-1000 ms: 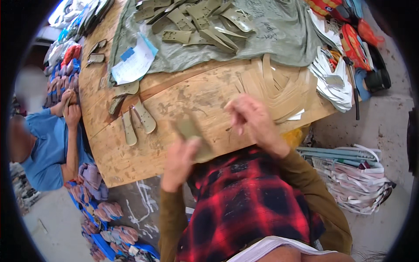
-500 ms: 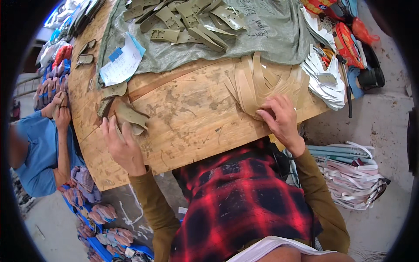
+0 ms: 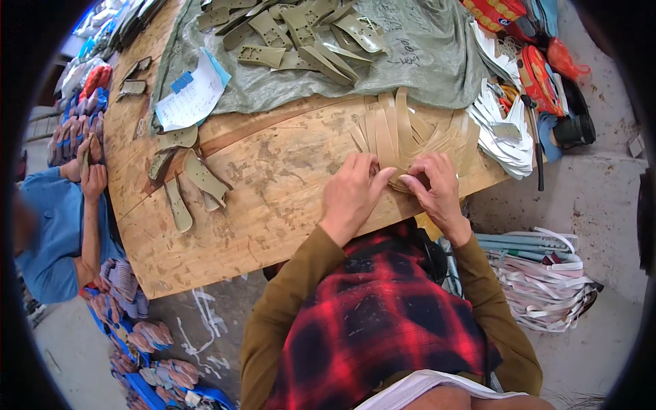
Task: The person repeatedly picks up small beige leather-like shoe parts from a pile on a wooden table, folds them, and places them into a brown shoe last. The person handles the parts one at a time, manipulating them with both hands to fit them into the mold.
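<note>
A bundle of tan, flexible strips [image 3: 386, 130] lies fanned out and partly looped near the table's right front edge. At its near end my right hand [image 3: 439, 191] is closed, thumb and fingers pinching the strips. Close beside it on the left, my left hand [image 3: 352, 195] has its fingers and thumb curled onto the same end; its fingertips are partly hidden among the strips. Away to the left lie several curved olive pieces with holes, among them a broad piece [image 3: 203, 176] and a narrow one [image 3: 179, 208].
Many olive pieces [image 3: 297, 31] are heaped on a grey-green woven sack [image 3: 427, 68]. A written paper [image 3: 195, 99] lies at the sack's left corner. White strips [image 3: 504, 133] and a black rod [image 3: 536, 137] are at the right edge. A co-worker in blue [image 3: 58, 225] sits left.
My left hand has let go of the narrow olive piece, leaving it on the table, and moved right to the tan strips. My right hand stays at the strips' near end.
</note>
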`<state>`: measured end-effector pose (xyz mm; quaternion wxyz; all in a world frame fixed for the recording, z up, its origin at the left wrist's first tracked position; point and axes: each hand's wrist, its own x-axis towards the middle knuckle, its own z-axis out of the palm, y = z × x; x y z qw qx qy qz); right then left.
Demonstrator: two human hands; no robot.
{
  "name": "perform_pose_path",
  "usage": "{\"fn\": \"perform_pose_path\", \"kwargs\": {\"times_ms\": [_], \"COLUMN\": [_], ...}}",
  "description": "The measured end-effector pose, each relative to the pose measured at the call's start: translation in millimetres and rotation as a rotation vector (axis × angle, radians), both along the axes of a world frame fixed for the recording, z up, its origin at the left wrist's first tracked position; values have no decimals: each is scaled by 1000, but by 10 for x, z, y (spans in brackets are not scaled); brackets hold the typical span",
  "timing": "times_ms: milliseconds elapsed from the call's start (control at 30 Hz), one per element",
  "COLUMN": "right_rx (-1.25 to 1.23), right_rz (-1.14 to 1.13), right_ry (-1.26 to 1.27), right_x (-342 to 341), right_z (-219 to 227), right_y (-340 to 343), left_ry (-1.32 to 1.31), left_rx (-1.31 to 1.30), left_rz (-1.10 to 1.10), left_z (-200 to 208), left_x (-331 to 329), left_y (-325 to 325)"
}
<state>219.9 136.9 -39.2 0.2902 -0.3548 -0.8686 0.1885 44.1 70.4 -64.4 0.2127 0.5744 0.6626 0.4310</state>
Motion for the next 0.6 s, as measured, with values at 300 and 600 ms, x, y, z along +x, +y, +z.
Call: {"fn": "perform_pose_path", "kwargs": {"times_ms": [300,600], "right_rx": [-303,-155], "right_rz": [-66,192], "right_ry": [218,-47], "right_x": [63,-169], "right_z": [71,454], "right_y": [7,84], "left_ry": [-67,-1088], "left_rx": [67,143], "left_rz": [-20,-116], "left_z": [-54,238], "left_x": [71,-108], "left_y": [44,-218]}}
